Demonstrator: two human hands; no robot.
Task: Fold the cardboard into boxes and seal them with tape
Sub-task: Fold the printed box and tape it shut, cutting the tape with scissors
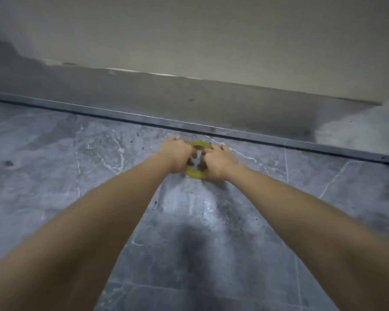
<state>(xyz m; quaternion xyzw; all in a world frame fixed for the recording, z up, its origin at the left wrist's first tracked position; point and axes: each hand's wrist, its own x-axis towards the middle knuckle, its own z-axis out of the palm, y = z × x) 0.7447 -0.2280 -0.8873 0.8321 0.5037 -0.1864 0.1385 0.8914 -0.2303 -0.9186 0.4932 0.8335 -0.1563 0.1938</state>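
A yellowish roll of tape [196, 173] is held out in front of me, above the grey marble floor. My left hand [177, 155] grips its left side with curled fingers. My right hand [216, 161] grips its right side, fingers curled over the rim. Both arms are stretched forward. The hands cover most of the roll; only its top and bottom arcs show. The picture is blurred. No cardboard is in view.
The grey marble floor [76, 171] fills the lower view. A metal rail [279, 142] runs across it just beyond my hands, with a grey baseboard [189, 102] and pale wall [211, 30] behind.
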